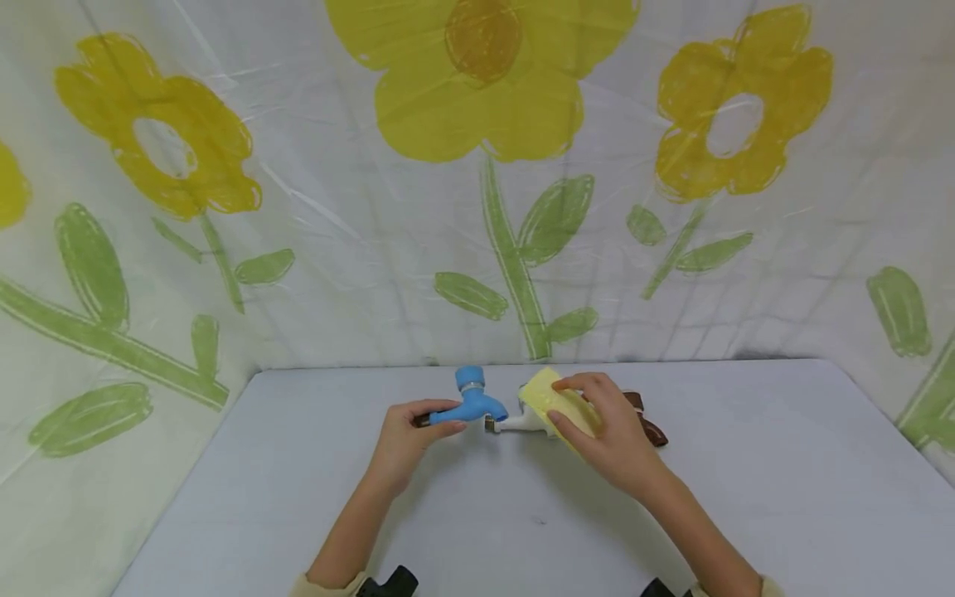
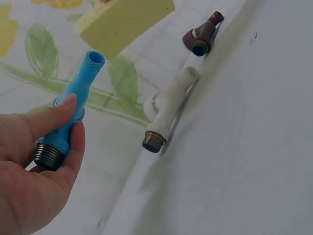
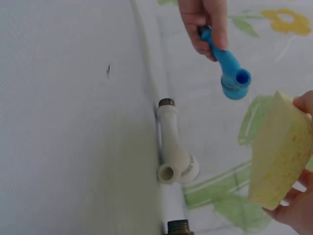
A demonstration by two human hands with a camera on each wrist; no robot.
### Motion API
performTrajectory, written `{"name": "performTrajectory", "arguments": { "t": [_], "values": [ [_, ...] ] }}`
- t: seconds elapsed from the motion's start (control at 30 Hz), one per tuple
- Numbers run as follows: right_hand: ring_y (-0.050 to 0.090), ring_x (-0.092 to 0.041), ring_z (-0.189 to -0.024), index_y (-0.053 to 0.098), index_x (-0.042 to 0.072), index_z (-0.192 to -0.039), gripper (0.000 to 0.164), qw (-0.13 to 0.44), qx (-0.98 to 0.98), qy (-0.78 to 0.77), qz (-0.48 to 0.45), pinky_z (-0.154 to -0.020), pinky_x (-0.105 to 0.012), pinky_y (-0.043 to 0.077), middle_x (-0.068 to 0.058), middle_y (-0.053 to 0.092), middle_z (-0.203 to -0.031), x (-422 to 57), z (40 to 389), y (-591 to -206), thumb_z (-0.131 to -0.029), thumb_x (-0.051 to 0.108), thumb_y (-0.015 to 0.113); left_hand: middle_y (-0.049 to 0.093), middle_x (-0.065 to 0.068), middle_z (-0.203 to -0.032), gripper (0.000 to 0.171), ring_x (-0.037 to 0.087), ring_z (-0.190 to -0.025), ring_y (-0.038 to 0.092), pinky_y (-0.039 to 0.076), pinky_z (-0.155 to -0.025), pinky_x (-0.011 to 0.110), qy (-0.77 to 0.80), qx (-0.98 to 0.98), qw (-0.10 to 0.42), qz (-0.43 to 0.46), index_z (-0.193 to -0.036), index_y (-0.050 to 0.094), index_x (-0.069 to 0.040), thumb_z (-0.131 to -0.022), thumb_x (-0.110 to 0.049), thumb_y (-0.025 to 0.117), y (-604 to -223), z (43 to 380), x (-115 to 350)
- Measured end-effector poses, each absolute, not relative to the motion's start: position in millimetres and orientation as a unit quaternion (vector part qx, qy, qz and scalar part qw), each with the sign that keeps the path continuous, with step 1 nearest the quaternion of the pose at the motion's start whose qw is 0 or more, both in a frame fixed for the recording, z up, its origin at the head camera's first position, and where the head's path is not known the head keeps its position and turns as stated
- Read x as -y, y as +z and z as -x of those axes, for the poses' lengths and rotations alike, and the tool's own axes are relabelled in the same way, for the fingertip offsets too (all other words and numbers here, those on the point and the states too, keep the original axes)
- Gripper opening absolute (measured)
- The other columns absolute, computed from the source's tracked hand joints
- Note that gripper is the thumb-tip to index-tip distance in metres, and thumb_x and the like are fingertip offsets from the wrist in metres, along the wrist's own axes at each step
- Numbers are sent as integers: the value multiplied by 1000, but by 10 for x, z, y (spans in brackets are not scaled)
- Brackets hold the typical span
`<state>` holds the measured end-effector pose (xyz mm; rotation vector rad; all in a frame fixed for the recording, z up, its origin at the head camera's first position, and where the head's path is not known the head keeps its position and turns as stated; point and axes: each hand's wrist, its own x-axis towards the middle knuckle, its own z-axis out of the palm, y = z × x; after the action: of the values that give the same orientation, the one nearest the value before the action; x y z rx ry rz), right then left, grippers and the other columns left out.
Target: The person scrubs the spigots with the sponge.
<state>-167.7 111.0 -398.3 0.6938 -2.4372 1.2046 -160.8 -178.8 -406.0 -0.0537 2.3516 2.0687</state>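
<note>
Between thumb and fingers, my left hand (image 1: 406, 435) holds a blue water tap (image 1: 475, 405) near its threaded end, raised off the table with the round knob up. My right hand (image 1: 615, 431) grips a pale yellow sponge (image 1: 561, 405) by its sides, just right of the blue tap and apart from it. Below and behind the sponge, a white tap (image 2: 171, 103) lies on the table, its brass thread toward the left. Farther right lies a dark brown tap (image 1: 652, 424), partly hidden by my right hand in the head view.
The white table (image 1: 261, 514) runs back to a hanging sheet (image 1: 336, 249) painted with yellow flowers and green leaves. Both loose taps lie near the table's back edge. A small dark mark (image 1: 539, 521) shows on the tabletop.
</note>
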Motion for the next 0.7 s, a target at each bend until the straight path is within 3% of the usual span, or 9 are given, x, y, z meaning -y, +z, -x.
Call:
{"name": "performTrajectory", "arguments": {
  "t": [0.23,0.5,0.7],
  "values": [
    [60,-30,-122,75,14,-123,36,187,858,402,-260,-93,-51,55,-6,66,-128,-1026,1614,-3994,-89,17,86,78,11,-110,28,10,-87,71,61,-78,22,669,-743,14,-9,-113,79,6,-86,1,84,-4046,1543,1638],
    [59,-29,-114,78,16,-123,39,192,863,389,-258,-80,-35,51,-9,67,-133,-987,1576,-3966,-85,18,89,78,14,-111,27,15,-88,73,61,-77,22,668,-744,6,-9,-110,80,3,-83,1,87,-4043,1532,1611],
    [57,-29,-114,78,17,-122,39,192,860,382,-278,-80,-36,54,-10,66,-134,-971,1544,-3937,-85,18,89,78,17,-111,27,19,-90,73,61,-76,22,666,-746,-5,-26,-108,80,5,-83,1,88,-4014,1516,1597]
  ]
}}
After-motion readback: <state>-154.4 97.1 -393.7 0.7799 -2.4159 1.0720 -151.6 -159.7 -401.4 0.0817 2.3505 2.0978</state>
